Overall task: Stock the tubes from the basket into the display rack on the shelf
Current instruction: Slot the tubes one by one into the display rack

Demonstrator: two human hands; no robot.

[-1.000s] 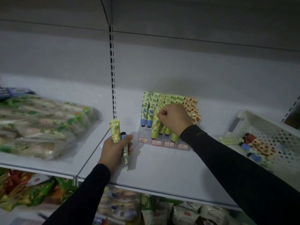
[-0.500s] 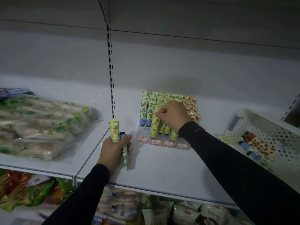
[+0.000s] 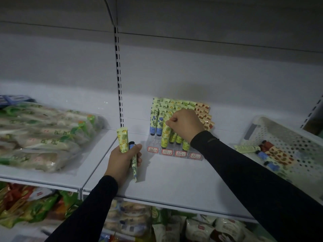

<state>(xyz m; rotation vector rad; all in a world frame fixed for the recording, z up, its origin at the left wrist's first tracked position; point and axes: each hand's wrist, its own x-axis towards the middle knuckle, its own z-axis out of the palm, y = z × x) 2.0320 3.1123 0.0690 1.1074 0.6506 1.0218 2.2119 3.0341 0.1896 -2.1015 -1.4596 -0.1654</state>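
White shop shelf (image 3: 174, 175) holds a clear display rack (image 3: 176, 151) of upright tubes. Right hand (image 3: 185, 125), closed, pinches a yellow pineapple tube (image 3: 164, 135) in the rack's front row. Left of the rack, left hand (image 3: 122, 161) grips two tubes (image 3: 122, 139). Right of the rack, a white basket (image 3: 297, 137) holds more tubes.

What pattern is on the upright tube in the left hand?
Yellow pineapples on pale yellow-green: tube, left hand, head view.
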